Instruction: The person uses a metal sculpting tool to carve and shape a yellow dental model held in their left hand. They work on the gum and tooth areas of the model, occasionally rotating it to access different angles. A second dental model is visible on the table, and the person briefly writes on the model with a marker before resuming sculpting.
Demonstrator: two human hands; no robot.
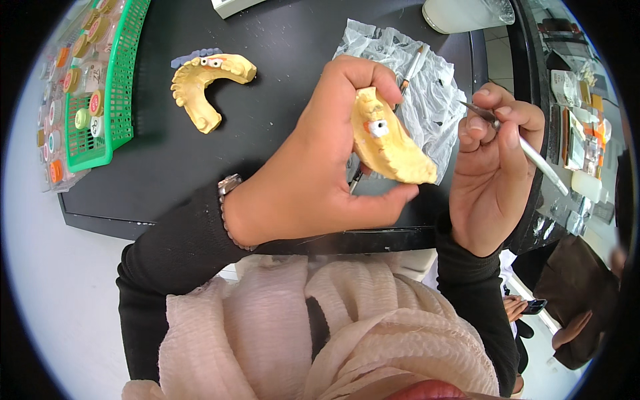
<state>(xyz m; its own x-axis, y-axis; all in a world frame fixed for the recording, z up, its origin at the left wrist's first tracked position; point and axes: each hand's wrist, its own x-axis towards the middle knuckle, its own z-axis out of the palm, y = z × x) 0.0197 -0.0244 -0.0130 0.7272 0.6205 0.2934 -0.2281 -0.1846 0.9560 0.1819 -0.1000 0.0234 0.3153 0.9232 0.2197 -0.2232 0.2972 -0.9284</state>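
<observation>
My left hand [327, 153] is closed around a yellow dental cast [393, 157], thumb along its near end and fingers over the far one. A white tooth-shaped piece with a dark hole [378, 128] sits in the cast, a reddish patch beside it. To the right, my right hand [497, 160] pinches a slim carving tool with a white handle [543, 167]; its pointed metal tip is directed left toward the cast, apart from it. A second yellow cast [200, 87], horseshoe-shaped, lies on the table with two white holed pieces and a dark blue part at its back.
Crumpled white tissue [433, 87] lies beyond my hands with a brush [415, 63] on it. A green basket [110, 133] of small capped jars stands at the left. A cloudy container [467, 15] is at the back right. Another person's hand [513, 308] holds a phone at the lower right.
</observation>
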